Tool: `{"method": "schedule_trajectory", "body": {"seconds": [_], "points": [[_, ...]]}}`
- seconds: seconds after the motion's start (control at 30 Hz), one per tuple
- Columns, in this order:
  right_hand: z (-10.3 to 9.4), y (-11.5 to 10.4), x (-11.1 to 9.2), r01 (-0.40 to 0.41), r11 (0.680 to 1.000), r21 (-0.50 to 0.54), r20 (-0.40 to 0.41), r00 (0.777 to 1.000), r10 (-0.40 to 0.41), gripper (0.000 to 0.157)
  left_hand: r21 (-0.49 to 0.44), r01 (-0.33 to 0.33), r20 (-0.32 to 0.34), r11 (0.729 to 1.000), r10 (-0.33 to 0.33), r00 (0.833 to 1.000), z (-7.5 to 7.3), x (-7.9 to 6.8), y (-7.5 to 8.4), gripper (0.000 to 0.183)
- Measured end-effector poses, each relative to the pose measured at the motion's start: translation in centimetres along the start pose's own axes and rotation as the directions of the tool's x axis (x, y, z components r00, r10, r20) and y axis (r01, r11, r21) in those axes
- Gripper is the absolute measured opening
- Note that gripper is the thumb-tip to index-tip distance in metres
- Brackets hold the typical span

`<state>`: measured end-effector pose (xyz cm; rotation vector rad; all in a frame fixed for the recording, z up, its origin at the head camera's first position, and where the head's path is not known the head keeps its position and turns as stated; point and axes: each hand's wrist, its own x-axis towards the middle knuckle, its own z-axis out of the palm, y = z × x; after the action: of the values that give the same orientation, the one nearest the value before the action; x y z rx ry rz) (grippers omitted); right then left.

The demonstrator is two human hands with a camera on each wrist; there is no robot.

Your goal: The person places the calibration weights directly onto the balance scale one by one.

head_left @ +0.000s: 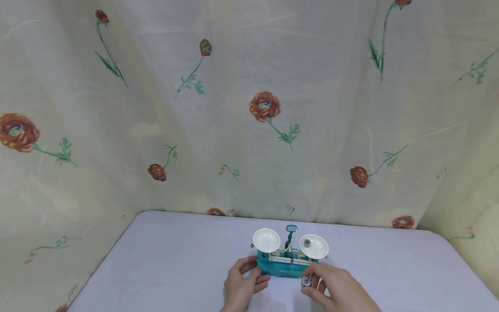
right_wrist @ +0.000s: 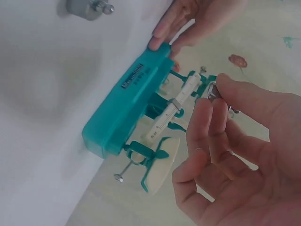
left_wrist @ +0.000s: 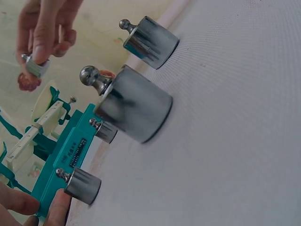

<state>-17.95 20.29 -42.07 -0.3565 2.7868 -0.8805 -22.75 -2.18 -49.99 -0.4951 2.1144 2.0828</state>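
Observation:
A teal balance scale point(head_left: 286, 271) with two white pans stands on the table. My left hand point(head_left: 242, 284) grips the left end of its base, with fingers on both sides of that end in the right wrist view. At the front right of the scale, my right hand point(head_left: 337, 284) pinches a small metal weight point(head_left: 306, 281) between thumb and fingertips. In the left wrist view this weight point(left_wrist: 36, 67) is up off the table. Another metal weight point(head_left: 307, 243) sits in the right pan point(head_left: 317, 249); the left pan point(head_left: 266, 240) holds nothing.
Several knobbed metal weights, among them a large one point(left_wrist: 136, 103), stand on the white table point(left_wrist: 225, 141) in front of the scale. One weight point(right_wrist: 87, 7) shows at the top of the right wrist view. A flowered curtain point(head_left: 218, 130) hangs behind the table.

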Motion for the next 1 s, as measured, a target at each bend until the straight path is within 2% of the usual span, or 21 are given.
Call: {"method": "schedule_trajectory", "body": {"seconds": [0.13,0.23,0.37,1.0], "points": [[-0.4,-0.6,0.0,-0.01,0.999,-0.032,-0.098,0.995,0.007,0.021,0.001,-0.001,-0.005,1.0,0.001,1.0,-0.1,0.0,-0.1,0.037],[-0.8,-1.2,0.2,-0.021,0.997,-0.073,-0.183,0.983,0.008,0.021,-0.001,0.0,-0.003,1.0,0.0,1.0,-0.1,0.0,0.0,0.037],[-1.2,-1.6,0.7,-0.06,0.993,-0.104,-0.253,0.967,0.032,0.025,-0.005,0.006,-0.006,1.0,-0.006,1.0,-0.2,-0.1,0.1,0.037],[-1.8,0.1,2.9,-0.138,0.983,-0.117,-0.293,0.951,0.098,0.027,-0.027,0.004,-0.015,1.0,-0.004,1.0,0.0,-0.2,0.1,0.036]]}}
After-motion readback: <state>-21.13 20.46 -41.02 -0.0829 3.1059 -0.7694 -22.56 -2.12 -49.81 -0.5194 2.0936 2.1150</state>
